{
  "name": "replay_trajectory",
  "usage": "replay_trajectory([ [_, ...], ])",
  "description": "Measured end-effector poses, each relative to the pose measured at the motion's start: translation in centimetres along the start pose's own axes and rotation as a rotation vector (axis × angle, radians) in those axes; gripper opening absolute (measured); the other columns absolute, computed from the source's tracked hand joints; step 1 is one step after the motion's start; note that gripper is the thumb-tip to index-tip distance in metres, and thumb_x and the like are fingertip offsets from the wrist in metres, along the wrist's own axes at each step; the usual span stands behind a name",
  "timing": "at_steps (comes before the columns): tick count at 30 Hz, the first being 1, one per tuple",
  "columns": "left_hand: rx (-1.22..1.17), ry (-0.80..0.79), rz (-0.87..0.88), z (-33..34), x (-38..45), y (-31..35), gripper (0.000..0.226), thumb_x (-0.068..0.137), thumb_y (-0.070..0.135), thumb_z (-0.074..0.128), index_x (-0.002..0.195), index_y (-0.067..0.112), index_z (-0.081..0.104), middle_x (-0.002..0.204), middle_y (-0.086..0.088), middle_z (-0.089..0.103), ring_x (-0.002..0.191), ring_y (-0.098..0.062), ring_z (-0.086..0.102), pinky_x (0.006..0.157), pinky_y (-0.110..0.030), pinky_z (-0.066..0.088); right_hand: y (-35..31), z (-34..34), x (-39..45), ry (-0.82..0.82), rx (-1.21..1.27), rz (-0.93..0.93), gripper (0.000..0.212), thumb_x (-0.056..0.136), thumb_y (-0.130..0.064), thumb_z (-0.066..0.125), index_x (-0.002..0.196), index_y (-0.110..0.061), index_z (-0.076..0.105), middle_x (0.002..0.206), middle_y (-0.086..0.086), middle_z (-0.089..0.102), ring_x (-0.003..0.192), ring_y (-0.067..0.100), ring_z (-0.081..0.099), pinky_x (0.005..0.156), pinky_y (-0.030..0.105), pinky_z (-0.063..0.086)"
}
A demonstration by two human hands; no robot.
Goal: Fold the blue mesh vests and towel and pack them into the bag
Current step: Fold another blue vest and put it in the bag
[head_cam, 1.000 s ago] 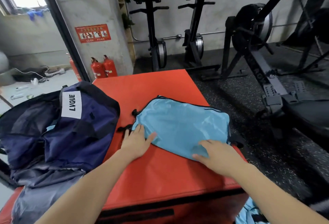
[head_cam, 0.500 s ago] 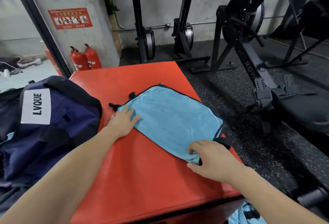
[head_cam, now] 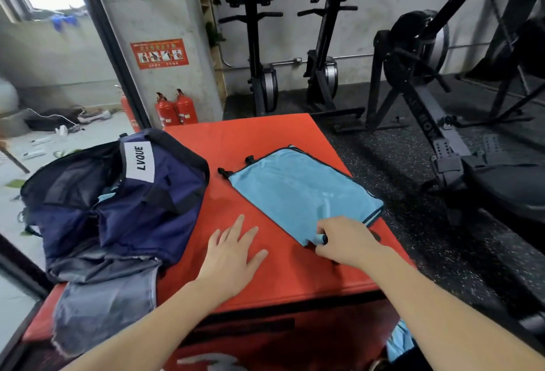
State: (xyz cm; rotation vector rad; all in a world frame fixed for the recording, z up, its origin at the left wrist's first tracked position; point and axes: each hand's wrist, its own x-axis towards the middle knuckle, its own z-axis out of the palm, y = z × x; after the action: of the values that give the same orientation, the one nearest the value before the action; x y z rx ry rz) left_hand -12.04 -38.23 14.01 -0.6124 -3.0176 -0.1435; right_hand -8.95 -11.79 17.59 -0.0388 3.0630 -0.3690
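While the left hand (head_cam: 233, 248) lies flat on the red surface (head_cam: 265, 134), right hand (head_cam: 345, 240) fingers (head_cam: 326, 227) pinch the blue vest's (head_cam: 300, 190) corner, probably to fold it.

We see a red padded box (head_cam: 259, 140) carrying everything. A navy bag (head_cam: 118, 208) with a white label slumps over its left side, mouth open. A folded light-blue vest (head_cam: 298, 190) lies flat on the right half, near the right edge. Our left hand (head_cam: 233, 252) rests flat between them.
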Motion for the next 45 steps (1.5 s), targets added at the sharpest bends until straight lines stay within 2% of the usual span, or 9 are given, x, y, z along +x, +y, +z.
replay_trajectory([
  [5, -0.178, 0.011, -0.138, -1.1, -4.7, -1.0, 0.077, 0.08, 0.07, 0.023, 0.144, 0.033, 0.044, 0.153, 0.003, 0.04, 0.14, -0.018, 0.04, 0.115, -0.041, 0.031, -6.5, 2.5, -0.5, -0.013, 0.485, -0.185, 0.024, 0.082, -0.04, 0.075, 0.099, -0.024, 0.072, 0.091, -0.009, 0.069, 0.076, 0.003, 0.059, 0.072, 0.023, 0.046],
  [8, -0.308, -0.054, -0.237, -1.0, -7.1, -1.5, 0.05, 0.089, 0.053, 0.052, 0.135, 0.032, 0.052, 0.137, 0.009, 0.053, 0.13, -0.018, 0.048, 0.106, -0.043, 0.041, -8.2, 2.9, -0.5, -0.097, 0.685, -0.21, 0.03, 0.077, -0.047, 0.08, 0.101, -0.034, 0.07, 0.093, -0.013, 0.071, 0.079, -0.002, 0.065, 0.079, 0.018, 0.052],
  [16, -0.464, 0.038, -0.32, -0.2, -9.0, -1.7, 0.057, 0.084, 0.041, 0.065, 0.137, 0.029, 0.049, 0.125, 0.008, 0.06, 0.117, -0.018, 0.056, 0.102, -0.044, 0.044, -5.6, 3.2, 0.3, -0.024, 0.438, -0.171, 0.017, 0.088, -0.04, 0.072, 0.097, -0.025, 0.072, 0.086, -0.016, 0.067, 0.083, 0.002, 0.064, 0.081, 0.021, 0.052],
  [20, -0.654, 0.178, -0.376, -0.7, -9.6, -0.4, 0.018, 0.083, 0.037, 0.073, 0.093, 0.033, 0.059, 0.08, 0.008, 0.063, 0.075, -0.005, 0.059, 0.074, -0.023, 0.05, -6.3, 3.6, 0.2, -0.017, 0.41, -0.246, 0.012, 0.093, -0.031, 0.067, 0.1, -0.026, 0.075, 0.086, -0.025, 0.064, 0.084, -0.009, 0.059, 0.078, 0.008, 0.039],
  [23, -0.796, 0.182, -0.407, -0.7, -10.1, 1.4, 0.02, 0.08, 0.043, 0.077, 0.083, 0.03, 0.062, 0.068, 0.004, 0.064, 0.063, -0.003, 0.058, 0.06, -0.014, 0.043, -7.0, 4.2, 0.8, -0.03, 0.43, -0.298, 0.018, 0.097, -0.031, 0.061, 0.108, -0.028, 0.074, 0.108, -0.021, 0.068, 0.102, -0.006, 0.059, 0.09, 0.009, 0.039],
  [31, -0.915, 0.15, -0.406, 0.8, -9.9, 2.7, 0.019, 0.079, 0.033, 0.08, 0.087, 0.034, 0.062, 0.057, 0.007, 0.057, 0.048, -0.007, 0.053, 0.06, -0.037, 0.055, -8.1, 4.8, 2.3, -0.146, 0.278, -0.425, 0.027, 0.101, -0.028, 0.053, 0.12, -0.021, 0.071, 0.13, -0.007, 0.065, 0.121, 0.012, 0.057, 0.106, 0.034, 0.042],
  [35, -0.913, 0.167, -0.373, 1.1, -10.5, 2.9, 0.016, 0.082, 0.031, 0.078, 0.087, 0.033, 0.063, 0.062, 0.001, 0.061, 0.046, -0.008, 0.053, 0.059, -0.034, 0.054, -8.0, 4.8, 2.7, -0.164, 0.268, -0.431, 0.026, 0.102, -0.03, 0.053, 0.116, -0.019, 0.072, 0.128, -0.006, 0.066, 0.118, 0.013, 0.057, 0.104, 0.03, 0.042],
  [40, -0.786, 0.238, -0.342, 1.9, -10.9, 3.0, 0.024, 0.081, 0.04, 0.077, 0.095, 0.041, 0.058, 0.069, 0.01, 0.059, 0.058, -0.006, 0.055, 0.063, -0.031, 0.052, -7.8, 5.1, 2.9, -0.168, 0.258, -0.429, 0.033, 0.102, -0.034, 0.05, 0.105, -0.006, 0.067, 0.116, 0.012, 0.065, 0.11, 0.028, 0.058, 0.098, 0.045, 0.044],
  [45, -0.764, 0.211, -0.286, 2.3, -11.2, 2.8, 0.026, 0.083, 0.042, 0.073, 0.099, 0.049, 0.054, 0.074, 0.014, 0.058, 0.058, -0.007, 0.054, 0.067, -0.035, 0.054, -7.9, 5.1, 2.8, -0.175, 0.282, -0.448, 0.031, 0.102, -0.034, 0.05, 0.108, -0.01, 0.069, 0.119, 0.006, 0.066, 0.112, 0.024, 0.058, 0.099, 0.04, 0.045],
])
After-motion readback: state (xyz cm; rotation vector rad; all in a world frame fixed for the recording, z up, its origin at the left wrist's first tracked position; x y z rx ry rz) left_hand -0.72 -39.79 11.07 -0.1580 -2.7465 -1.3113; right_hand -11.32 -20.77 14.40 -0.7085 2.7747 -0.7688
